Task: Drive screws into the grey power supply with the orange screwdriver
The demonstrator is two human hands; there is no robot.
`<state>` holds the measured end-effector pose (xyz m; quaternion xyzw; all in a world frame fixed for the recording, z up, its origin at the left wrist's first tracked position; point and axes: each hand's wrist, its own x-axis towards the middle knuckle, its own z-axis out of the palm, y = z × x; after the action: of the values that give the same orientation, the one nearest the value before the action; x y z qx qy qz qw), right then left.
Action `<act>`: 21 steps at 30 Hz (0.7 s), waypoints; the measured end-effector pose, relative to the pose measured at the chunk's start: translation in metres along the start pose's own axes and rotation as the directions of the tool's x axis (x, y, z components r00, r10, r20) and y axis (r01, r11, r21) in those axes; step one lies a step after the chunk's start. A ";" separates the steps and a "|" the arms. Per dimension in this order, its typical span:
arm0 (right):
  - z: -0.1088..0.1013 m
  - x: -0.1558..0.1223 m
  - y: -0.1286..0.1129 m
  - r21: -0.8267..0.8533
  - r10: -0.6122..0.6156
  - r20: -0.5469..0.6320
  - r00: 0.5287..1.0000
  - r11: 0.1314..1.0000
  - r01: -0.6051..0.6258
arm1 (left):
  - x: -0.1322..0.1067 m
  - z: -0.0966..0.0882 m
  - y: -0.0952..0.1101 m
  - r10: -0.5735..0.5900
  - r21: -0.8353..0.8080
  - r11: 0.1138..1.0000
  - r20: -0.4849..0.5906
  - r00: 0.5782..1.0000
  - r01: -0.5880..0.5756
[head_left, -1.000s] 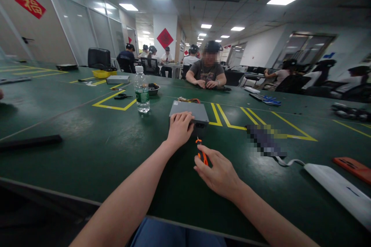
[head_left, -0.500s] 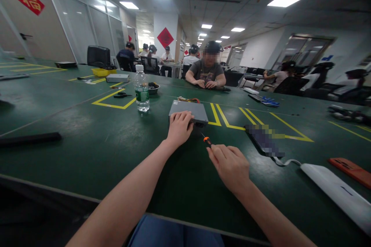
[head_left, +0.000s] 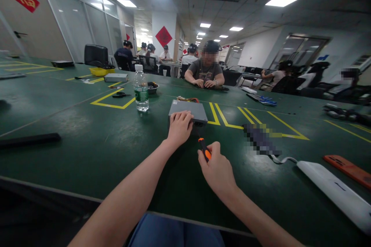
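A flat grey metal box (head_left: 194, 109) with coloured wires at its far side lies on the green table (head_left: 87, 135) in front of me. My left hand (head_left: 179, 127) rests on the box's near left corner, fingers curled over its top edge. My right hand (head_left: 217, 170) is closed round an orange and black screwdriver (head_left: 203, 148). The screwdriver's tip points at the near face of the box, close to my left hand.
A water bottle (head_left: 141, 89) stands left of the box. Right of it lie a blurred dark flat thing (head_left: 262, 139), a white power strip (head_left: 330, 191) and an orange item (head_left: 348, 166). A long black bar (head_left: 29, 139) lies at left. A person (head_left: 206, 70) sits across the table.
My right hand has gone from fingers loosely spread around the screwdriver to a closed grip, and has brought its tip up towards the box's near face. The left hand has stayed on the box.
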<state>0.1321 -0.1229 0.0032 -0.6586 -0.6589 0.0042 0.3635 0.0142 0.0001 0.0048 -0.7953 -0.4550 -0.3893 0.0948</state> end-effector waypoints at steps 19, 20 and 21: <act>-0.006 0.016 -0.074 0.614 0.291 0.716 0.634 -0.695 -0.374 | -0.001 0.000 -0.001 0.015 0.018 1.000 0.012 1.000 -0.015; -0.009 0.017 -0.072 0.560 0.246 0.727 0.641 -0.753 -0.346 | -0.001 0.001 -0.001 0.015 0.015 1.000 0.010 1.000 -0.015; -0.011 0.017 -0.070 0.507 0.205 0.730 0.652 -0.802 -0.316 | -0.001 0.001 -0.001 0.013 0.013 1.000 0.007 1.000 -0.013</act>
<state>0.0797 -0.1224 0.0534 -0.1697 0.0592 0.7361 0.6525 0.0138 0.0003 0.0034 -0.7991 -0.4526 -0.3826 0.1011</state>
